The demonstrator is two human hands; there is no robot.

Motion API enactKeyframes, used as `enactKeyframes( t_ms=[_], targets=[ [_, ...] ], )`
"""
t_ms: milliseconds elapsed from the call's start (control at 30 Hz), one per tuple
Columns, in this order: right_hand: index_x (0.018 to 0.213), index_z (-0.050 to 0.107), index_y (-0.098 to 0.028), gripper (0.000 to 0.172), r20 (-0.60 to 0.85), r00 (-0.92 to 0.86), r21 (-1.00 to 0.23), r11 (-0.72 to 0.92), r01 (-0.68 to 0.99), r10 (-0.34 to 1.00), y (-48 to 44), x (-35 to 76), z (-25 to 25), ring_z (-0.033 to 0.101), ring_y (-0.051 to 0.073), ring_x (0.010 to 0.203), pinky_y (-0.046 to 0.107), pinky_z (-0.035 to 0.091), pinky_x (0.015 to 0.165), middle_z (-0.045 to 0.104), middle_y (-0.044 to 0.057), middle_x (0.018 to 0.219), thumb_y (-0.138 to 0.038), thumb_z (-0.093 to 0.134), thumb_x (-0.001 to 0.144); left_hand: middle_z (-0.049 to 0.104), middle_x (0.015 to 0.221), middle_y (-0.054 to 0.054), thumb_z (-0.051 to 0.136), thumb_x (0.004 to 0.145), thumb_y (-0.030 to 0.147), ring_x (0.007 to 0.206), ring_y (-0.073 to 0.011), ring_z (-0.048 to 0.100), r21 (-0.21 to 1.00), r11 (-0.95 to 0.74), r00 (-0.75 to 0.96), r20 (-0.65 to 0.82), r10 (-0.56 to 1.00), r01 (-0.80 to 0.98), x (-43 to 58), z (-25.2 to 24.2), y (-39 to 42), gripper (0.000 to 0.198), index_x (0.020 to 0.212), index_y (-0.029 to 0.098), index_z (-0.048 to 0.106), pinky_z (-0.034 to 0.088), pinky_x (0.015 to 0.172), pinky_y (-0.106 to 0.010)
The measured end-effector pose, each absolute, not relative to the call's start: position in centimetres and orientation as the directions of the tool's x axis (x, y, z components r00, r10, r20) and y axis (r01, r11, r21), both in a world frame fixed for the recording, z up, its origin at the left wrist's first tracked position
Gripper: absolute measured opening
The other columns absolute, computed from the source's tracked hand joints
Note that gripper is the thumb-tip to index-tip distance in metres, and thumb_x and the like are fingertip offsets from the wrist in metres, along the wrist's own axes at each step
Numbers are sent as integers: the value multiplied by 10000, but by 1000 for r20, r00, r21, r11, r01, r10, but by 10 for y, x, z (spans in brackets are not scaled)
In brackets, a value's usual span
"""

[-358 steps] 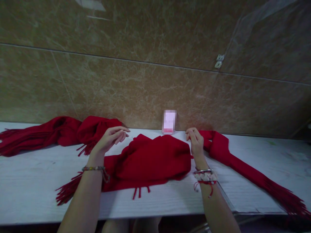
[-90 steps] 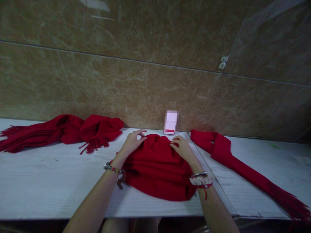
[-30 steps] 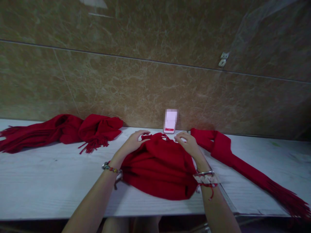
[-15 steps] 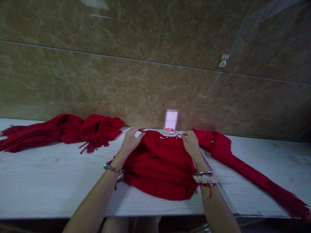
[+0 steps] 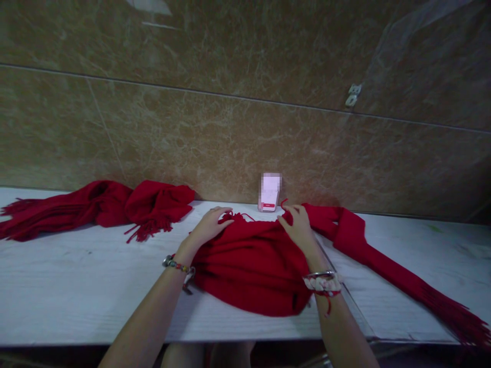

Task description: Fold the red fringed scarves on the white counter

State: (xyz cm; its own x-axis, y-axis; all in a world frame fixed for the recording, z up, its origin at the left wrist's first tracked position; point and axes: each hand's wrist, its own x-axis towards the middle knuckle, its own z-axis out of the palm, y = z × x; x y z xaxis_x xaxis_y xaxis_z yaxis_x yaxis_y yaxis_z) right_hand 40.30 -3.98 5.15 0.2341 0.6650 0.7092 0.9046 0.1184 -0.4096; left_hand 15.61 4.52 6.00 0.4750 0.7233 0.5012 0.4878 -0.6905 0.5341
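Observation:
A folded red scarf (image 5: pixel 251 268) lies in a thick bundle on the white table (image 5: pixel 76 286) right in front of me. My left hand (image 5: pixel 209 227) rests on its far left corner, fingers curled onto the fringed edge. At the far right corner my right hand (image 5: pixel 297 225) pinches that same fringed edge. Thin red tassels show between the two hands.
A second red scarf (image 5: pixel 95 207) lies crumpled at the back left. A third red scarf (image 5: pixel 383 263) stretches from the back centre to the right table edge. A small pink-white phone (image 5: pixel 269 193) leans against the brown marble wall (image 5: pixel 230 112).
Over the last second both hands have stayed at the scarf's far edge, and the fringe has been pulled flatter toward the wall. Earlier the scarf lay spread wider with its tassels hanging near me.

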Motion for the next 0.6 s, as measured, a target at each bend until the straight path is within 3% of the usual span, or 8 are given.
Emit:
enactKeyframes(
  t_ms=[100,267,333,467,600],
  targets=[
    [1042,581,-206,338,613,138,-340,102,935,778,-44,396,48,441,278,1057,453,375,874,473,125,1109,-250,595,707,652,1004,-83,563,703,261,915,-205,596,532,-708,534,469,704,465,157,59,44,327,1013,168,606,435,848,-328],
    [747,639,-196,56,439,88,-313,60,948,894,-46,394,47,475,262,1004,459,374,848,515,103,1041,-192,590,720,673,949,-48,567,700,215,892,-196,610,531,-699,532,458,712,479,151,63,45,339,1037,185,597,440,842,-316],
    [693,616,-185,55,454,102,-334,63,940,885,-45,395,49,498,231,936,424,391,824,530,87,962,-160,575,720,680,910,-33,572,694,195,876,-194,613,509,-697,507,479,716,505,149,64,46,308,1000,192,614,442,837,-317],
    [681,565,-178,79,659,210,-422,123,898,722,-44,396,60,505,189,811,362,410,789,513,60,830,-156,518,741,674,850,-32,540,717,178,837,-185,609,492,-687,372,593,714,535,145,68,48,219,915,181,633,449,809,-304],
    [697,532,-183,100,803,405,-501,127,856,436,-48,399,71,487,194,794,359,404,787,486,56,794,-236,487,768,640,851,-42,486,763,198,808,-170,590,540,-656,42,755,655,528,139,73,48,214,937,155,604,451,791,-302]
  ],
)
